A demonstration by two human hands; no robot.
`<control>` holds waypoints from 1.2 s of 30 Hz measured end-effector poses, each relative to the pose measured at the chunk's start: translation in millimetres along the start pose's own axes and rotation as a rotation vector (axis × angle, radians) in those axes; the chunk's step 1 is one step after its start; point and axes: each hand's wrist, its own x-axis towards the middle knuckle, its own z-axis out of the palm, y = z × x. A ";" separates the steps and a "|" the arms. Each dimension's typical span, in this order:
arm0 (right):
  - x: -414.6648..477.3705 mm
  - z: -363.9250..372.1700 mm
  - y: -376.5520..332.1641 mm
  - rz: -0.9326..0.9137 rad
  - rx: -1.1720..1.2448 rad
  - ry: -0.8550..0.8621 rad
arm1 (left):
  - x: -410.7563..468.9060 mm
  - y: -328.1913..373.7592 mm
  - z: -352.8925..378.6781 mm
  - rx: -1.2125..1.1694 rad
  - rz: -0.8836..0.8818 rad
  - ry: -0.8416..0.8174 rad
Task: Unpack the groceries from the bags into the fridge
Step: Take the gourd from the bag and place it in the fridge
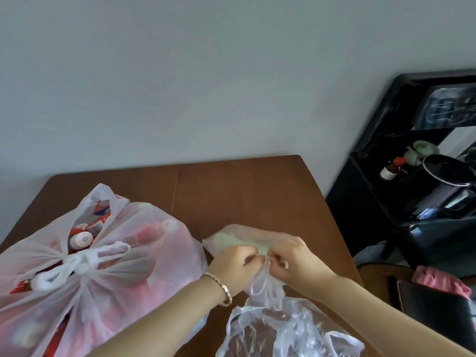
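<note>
A small thin plastic bag with something pale green inside lies on the brown wooden table. My left hand and my right hand meet at its knotted top, fingers pinching the plastic. To the left stands a large white plastic bag, tied shut with a knot, full of red and white packages and bottles. An empty crumpled clear bag lies in front of my hands. No fridge is in view.
A black shelf unit with a pot, a small bottle and kitchen items stands right of the table. A dark flat object and pink cloth sit at the lower right. A grey wall rises behind the table.
</note>
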 end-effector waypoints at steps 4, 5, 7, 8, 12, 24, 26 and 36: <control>-18.1 7.3 -0.6 0.164 0.253 0.085 | -4.0 14.7 8.1 -0.146 -0.063 0.038; -22.8 7.7 -3.4 0.214 0.304 0.076 | -5.7 17.7 7.6 -0.171 -0.070 0.021; -30.6 11.3 -7.5 0.323 0.449 0.090 | -9.7 18.5 7.8 -0.171 -0.044 -0.042; -33.8 13.9 -9.5 0.380 0.547 0.113 | -11.2 17.7 8.3 -0.153 -0.019 -0.072; -45.2 16.8 -20.5 0.512 0.805 0.087 | -15.9 18.0 10.0 -0.179 -0.005 -0.144; -78.1 33.8 -41.1 0.464 0.371 0.539 | -18.4 18.1 19.6 -0.544 -0.361 0.043; -79.9 30.4 -45.1 0.482 0.529 0.496 | -23.6 16.8 16.6 -0.532 -0.305 -0.029; -91.0 56.8 -50.8 0.063 0.261 0.468 | -33.3 9.3 23.0 -0.559 -0.258 -0.013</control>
